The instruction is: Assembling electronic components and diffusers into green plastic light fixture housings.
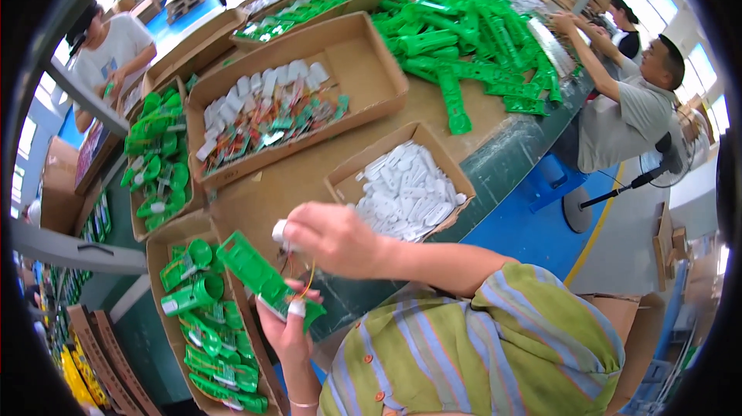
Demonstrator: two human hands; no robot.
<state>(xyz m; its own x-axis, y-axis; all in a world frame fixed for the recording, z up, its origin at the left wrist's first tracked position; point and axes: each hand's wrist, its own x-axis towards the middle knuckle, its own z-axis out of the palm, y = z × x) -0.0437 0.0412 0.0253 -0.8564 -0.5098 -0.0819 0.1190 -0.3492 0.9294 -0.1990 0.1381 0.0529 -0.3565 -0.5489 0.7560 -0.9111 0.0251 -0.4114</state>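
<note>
My left hand (287, 336) is closed around a green plastic housing (255, 265), which is long and has cut-outs. A white cover sits on the left thumb. Just above it, my right hand (332, 236) pinches a small white block (280, 232). Thin red and yellow wires (311, 277) run between the block and the lower end of the housing. How the wires are fixed inside the housing is hidden by my fingers. Beside my right hand stands a cardboard box of small white plastic parts (406, 188).
A cardboard tray (371, 68) holds white blocks with wires and circuit boards. Green housings (464, 37) lie piled at the far side. At the left, boxes hold more green parts (205, 292). Co-workers sit at the right (618, 107) and left (116, 52). A fan (580, 207) stands beyond the table edge.
</note>
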